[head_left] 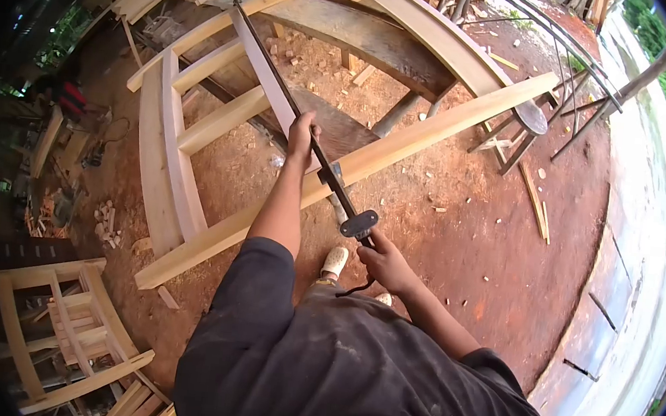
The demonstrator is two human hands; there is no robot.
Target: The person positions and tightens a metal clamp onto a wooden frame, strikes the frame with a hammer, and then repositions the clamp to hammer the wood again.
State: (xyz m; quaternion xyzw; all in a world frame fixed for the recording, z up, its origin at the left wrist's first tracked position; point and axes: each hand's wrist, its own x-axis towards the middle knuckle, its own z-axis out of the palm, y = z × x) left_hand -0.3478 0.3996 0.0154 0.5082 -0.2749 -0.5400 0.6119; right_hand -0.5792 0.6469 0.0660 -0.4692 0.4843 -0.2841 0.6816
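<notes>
Pale, freshly cut timber made up the big wooden frame (191,186) that lay across the workshop floor in front of us, its long rails and cross-pieces joined like a ladder. Over it we held a long bar clamp (280,95), a dark metal bar that ran from the far upper edge of the frame down towards our body. Our left hand (301,134) was clenched around the bar partway along it, right above the long front beam (370,159). Our right hand (388,263) was closed on the near end of the clamp, just below its dark oval handle plate (359,223); we could not tell exactly which part the fingers gripped, as the hand hid it. The clamp crossed the front beam at a slant, and whether it touched the wood there we could not tell.

Below the hands a light-coloured shoe (335,260) stood on the reddish dirt floor (489,247), which was strewn with small wood chips and offcuts. Curved wooden beams (415,23) lay beyond the frame, resting on dark trestles. At the lower left stood a smaller wooden frame (57,326) built of similar pale stock. A thin metal railing (579,71) ran along the right side, with a pale concrete strip (640,262) beyond it.
</notes>
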